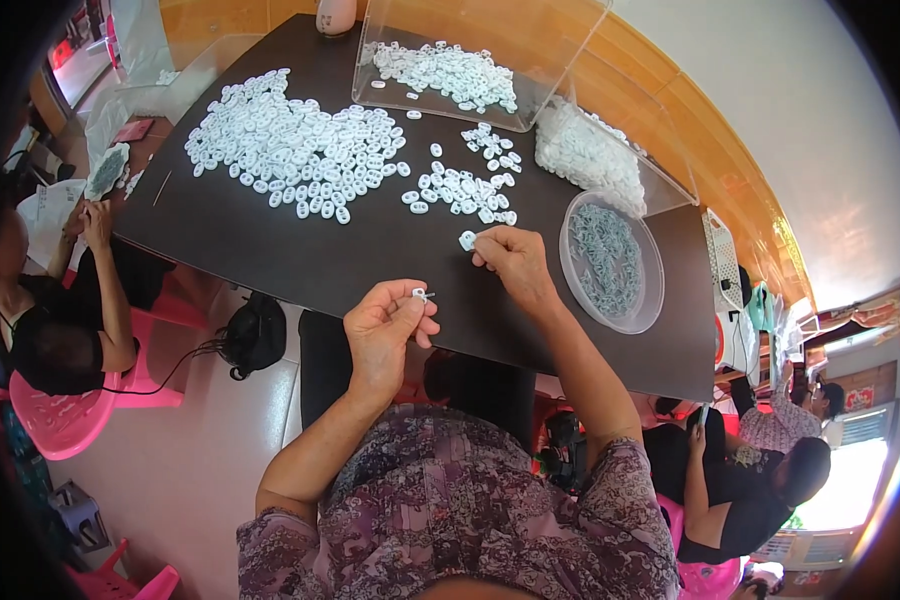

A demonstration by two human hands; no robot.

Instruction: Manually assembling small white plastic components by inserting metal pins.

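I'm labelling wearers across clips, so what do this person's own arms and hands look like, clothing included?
Both forearms come up from the lower edge, bare from above the elbow down. The left hand and right hand wear no gloves, and no ring, watch or bracelet can be made out. The short sleeves belong to a loose top with a purple, grey and cream floral print.

Just one view, head cam w/ fisheye, worn up top & looking steeply down over the wearer's own forearms at the dark desk [270, 240]. Pretty close in; near edge sits mid-pic, far end runs to the top. Edges bend toward the rim, floor shows on the left.
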